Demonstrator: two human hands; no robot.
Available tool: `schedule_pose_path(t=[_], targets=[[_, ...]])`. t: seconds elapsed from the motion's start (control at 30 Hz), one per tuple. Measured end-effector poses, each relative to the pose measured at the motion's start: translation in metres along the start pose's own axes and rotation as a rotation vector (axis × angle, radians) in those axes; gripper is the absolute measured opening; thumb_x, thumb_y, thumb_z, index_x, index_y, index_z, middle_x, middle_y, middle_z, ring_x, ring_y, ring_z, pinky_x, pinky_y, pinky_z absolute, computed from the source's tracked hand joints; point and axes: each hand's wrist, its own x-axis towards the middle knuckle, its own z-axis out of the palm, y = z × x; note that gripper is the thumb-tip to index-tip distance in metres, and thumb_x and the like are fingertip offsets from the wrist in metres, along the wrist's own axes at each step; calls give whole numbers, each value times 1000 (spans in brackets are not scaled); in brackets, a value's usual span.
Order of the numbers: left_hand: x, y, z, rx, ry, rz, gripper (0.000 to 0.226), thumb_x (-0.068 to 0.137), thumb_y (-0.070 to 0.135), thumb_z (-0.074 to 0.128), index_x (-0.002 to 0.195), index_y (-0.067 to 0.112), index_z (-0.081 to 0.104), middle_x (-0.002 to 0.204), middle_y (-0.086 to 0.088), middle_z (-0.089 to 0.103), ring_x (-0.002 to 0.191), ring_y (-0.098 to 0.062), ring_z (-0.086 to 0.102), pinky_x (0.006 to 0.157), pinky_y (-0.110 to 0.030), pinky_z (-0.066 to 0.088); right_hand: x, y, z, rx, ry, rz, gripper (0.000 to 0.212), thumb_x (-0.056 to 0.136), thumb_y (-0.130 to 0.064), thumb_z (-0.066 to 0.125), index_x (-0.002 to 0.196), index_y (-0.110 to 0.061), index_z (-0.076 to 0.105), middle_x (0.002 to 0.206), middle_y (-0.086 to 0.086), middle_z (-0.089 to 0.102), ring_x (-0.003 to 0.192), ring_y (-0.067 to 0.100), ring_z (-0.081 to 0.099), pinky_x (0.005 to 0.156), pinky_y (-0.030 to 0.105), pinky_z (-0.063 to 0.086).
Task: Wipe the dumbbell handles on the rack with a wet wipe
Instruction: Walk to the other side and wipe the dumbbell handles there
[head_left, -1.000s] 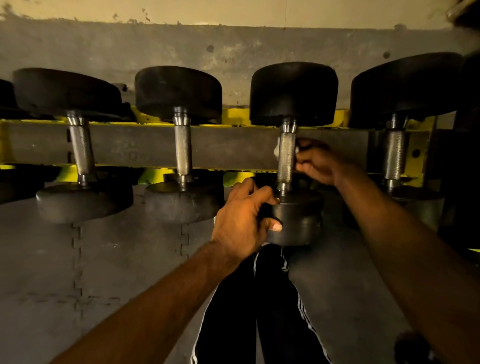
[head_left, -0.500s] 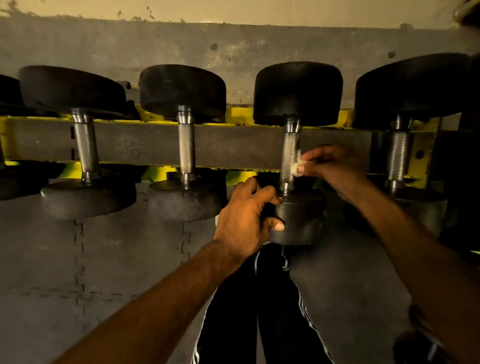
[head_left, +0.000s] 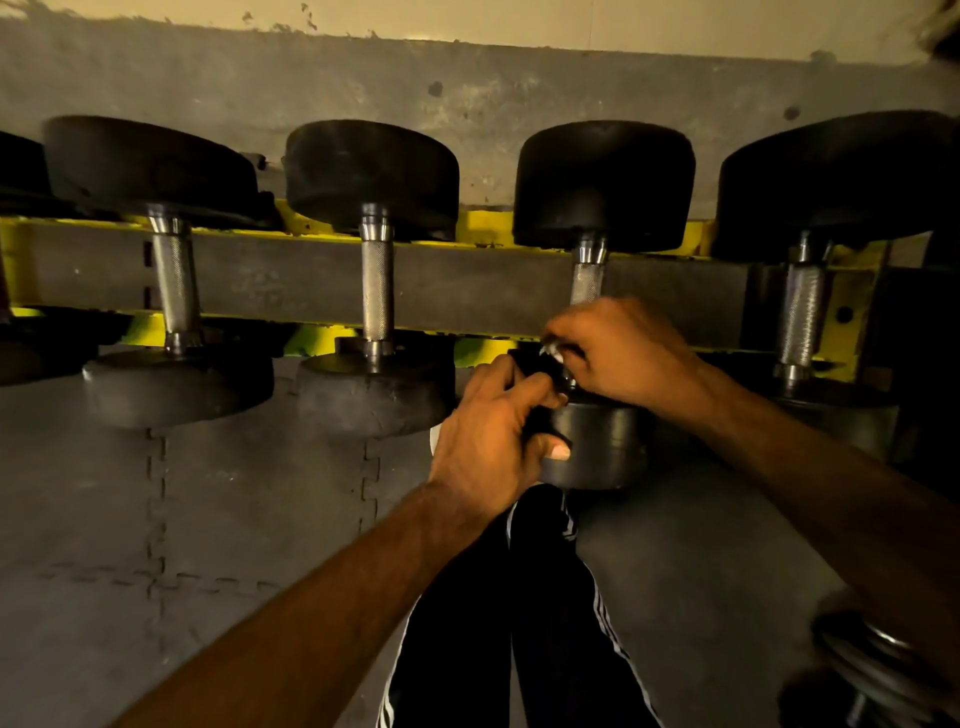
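Observation:
Several black dumbbells lie across a yellow and grey rack (head_left: 467, 291). My left hand (head_left: 493, 441) grips the near head (head_left: 597, 447) of the third dumbbell. My right hand (head_left: 618, 353) is curled round the lower end of that dumbbell's knurled steel handle (head_left: 587, 283), pinching a white wet wipe (head_left: 551, 351) against it. Only a small bit of the wipe shows between my fingers. The upper part of the handle is bare above my hand.
Other dumbbell handles stand at the left (head_left: 174, 280), the middle (head_left: 376, 286) and the right (head_left: 802, 312). Grey interlocking floor mats (head_left: 182, 519) lie below. My legs in black striped trousers (head_left: 519, 623) are under the rack. Metal plates (head_left: 878, 654) sit at the lower right.
My right hand has slid down the third handle with the wipe, from its middle to its lower end near the head. My left hand keeps its grip on the near head.

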Motion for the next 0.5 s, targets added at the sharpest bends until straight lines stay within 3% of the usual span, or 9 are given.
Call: schedule_pose_path(t=[0.13,0.23,0.37,0.5], targets=[[0,-1,0,-4,20,-5,41,70,35,84,101,31,57,96,3,49,96,-22,52,72,-43,52,46,-20,-21,-383,-47,195,24,94,-13,57,117,-12,65,116,12,65,107,33,63,81,36,50],[-2,-5,3,-19,29,-3,37,73,37,82,103,26,63,98,3,49,98,-20,51,74,-43,52,58,-31,-20,-597,-211,148,24,96,-16,55,118,-15,65,120,7,65,111,28,63,83,36,51],[-9,-6,7,-48,43,12,35,79,47,71,105,25,65,100,4,49,99,-19,52,76,-42,53,51,-26,-24,-531,-351,85,28,91,-26,64,117,-18,65,118,6,64,108,27,62,77,37,50],[-7,-6,5,-39,50,14,36,79,49,69,107,26,65,100,6,48,98,-17,51,74,-41,54,43,-24,-32,-402,-264,-31,18,87,-26,65,104,-21,71,103,4,69,96,25,65,66,30,41]])
